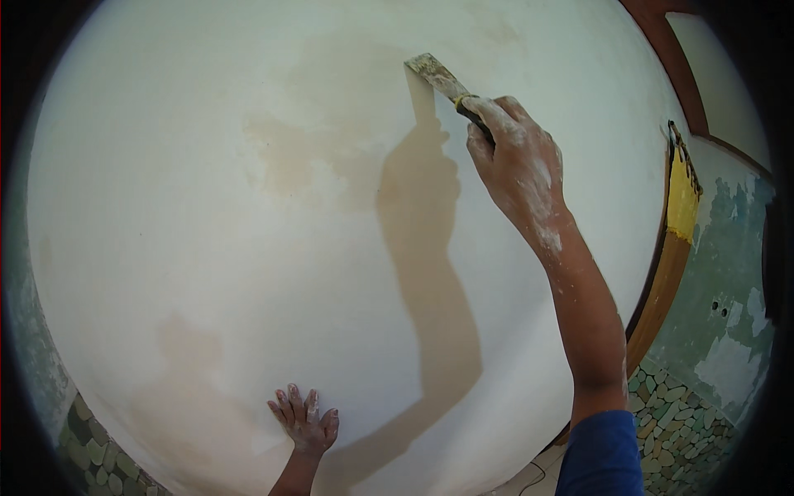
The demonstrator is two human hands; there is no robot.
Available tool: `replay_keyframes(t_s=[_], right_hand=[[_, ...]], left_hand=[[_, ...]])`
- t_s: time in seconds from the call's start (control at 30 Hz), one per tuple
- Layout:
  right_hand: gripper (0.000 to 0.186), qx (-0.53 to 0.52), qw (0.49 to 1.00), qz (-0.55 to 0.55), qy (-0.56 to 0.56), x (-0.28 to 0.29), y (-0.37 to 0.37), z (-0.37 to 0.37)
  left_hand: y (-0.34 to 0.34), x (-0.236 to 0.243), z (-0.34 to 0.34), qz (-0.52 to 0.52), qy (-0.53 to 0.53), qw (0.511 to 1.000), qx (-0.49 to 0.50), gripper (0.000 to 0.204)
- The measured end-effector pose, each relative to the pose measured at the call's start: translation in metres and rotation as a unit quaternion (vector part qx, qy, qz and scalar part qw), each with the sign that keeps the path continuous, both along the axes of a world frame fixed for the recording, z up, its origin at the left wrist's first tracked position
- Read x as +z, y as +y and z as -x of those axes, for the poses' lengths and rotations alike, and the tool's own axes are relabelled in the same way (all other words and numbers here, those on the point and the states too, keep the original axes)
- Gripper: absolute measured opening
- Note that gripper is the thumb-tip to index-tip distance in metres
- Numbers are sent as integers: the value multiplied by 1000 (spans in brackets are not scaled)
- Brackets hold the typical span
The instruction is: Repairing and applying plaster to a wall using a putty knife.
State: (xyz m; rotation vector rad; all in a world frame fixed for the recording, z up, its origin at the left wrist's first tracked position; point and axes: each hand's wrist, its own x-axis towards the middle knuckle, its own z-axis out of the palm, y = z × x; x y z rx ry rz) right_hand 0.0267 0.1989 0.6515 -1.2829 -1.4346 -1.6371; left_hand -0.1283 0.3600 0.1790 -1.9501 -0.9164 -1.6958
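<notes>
My right hand point(521, 153) is wrapped round the dark handle of a putty knife point(442, 78), whose blade is crusted with pale filler. The tip of the blade is at the upper part of a broad white wall point(273, 273); whether it touches the surface I cannot tell. White smears cover the back of this hand and its wrist. Low down, my left hand point(306, 422) lies against the wall with its fingers spread and nothing in it. A shadow of my right arm and the knife falls across the wall's middle. Faint beige patches show on the upper left of the surface.
A wooden frame point(662, 289) with a yellow piece point(682, 190) on it edges the wall at the right. Beyond it stands a green, peeling wall point(719, 273). Pebble-patterned stone point(670, 422) shows at lower right and lower left. A thin cable point(536, 475) lies near the bottom.
</notes>
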Motion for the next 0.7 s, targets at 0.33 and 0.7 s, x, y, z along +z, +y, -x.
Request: replay_keyframes(t_s=[0.33, 0.7], right_hand=[[22, -6, 999, 28, 38, -21, -13, -9], [21, -13, 999, 29, -10, -39, -18, -6]], left_hand=[[-2, 1, -1, -11, 1, 1000, 12, 62], [-4, 0, 9, -6, -4, 1000, -2, 62]])
